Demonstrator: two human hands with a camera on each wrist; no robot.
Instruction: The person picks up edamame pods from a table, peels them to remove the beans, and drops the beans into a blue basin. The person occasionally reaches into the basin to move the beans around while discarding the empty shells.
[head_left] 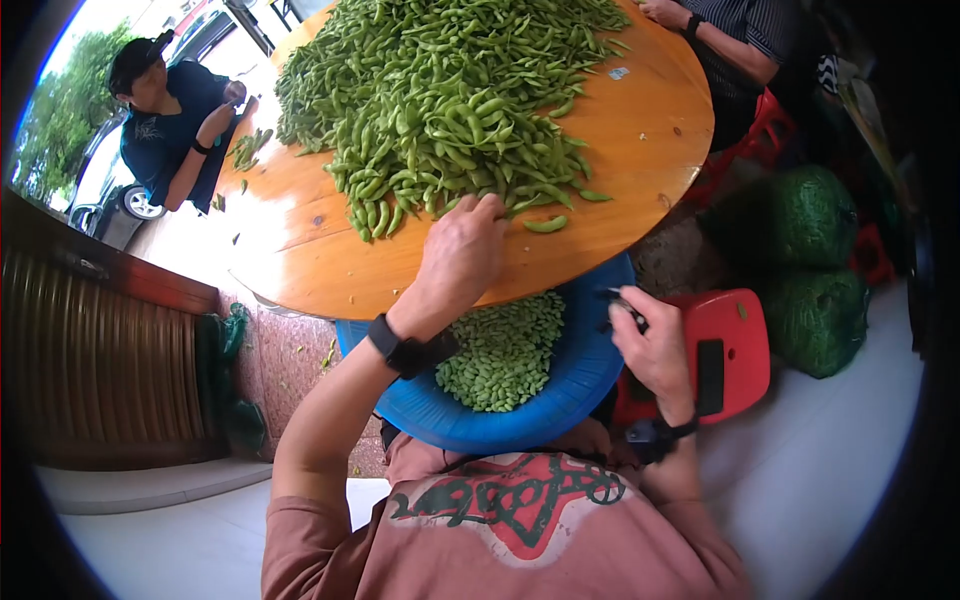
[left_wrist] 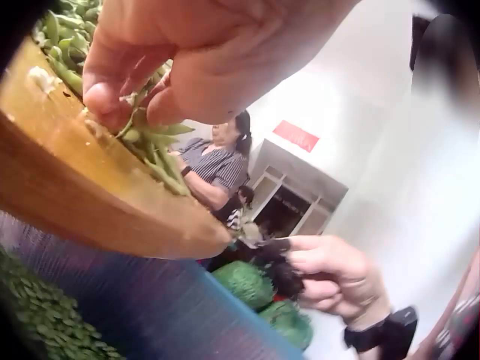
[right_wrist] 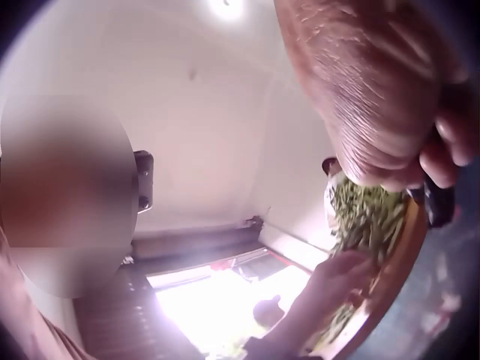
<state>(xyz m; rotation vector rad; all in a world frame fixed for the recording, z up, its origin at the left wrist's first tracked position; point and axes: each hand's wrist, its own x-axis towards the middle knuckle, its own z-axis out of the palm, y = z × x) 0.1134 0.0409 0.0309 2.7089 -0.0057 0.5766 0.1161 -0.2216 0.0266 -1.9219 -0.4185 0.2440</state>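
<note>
A person in dark clothing (head_left: 165, 130) is at the upper left of the tabletop (head_left: 285, 265). The heap of green pods (head_left: 450, 110) fills the top centre, likely piled there to be in everyone's reach. At its near edge, my left hand (head_left: 463, 255) has thumb and fingers pinched on a pod (left_wrist: 137, 133), seemingly near its end. Below centre, the blue basin (head_left: 405, 412) holds loose beans (head_left: 505, 365) under the tabletop's edge, I judge to catch what drops. Right of centre, my right hand (head_left: 655, 350) clamps its fingers round a dark tool (left_wrist: 281, 271), perhaps to have it ready beside the rim.
</note>
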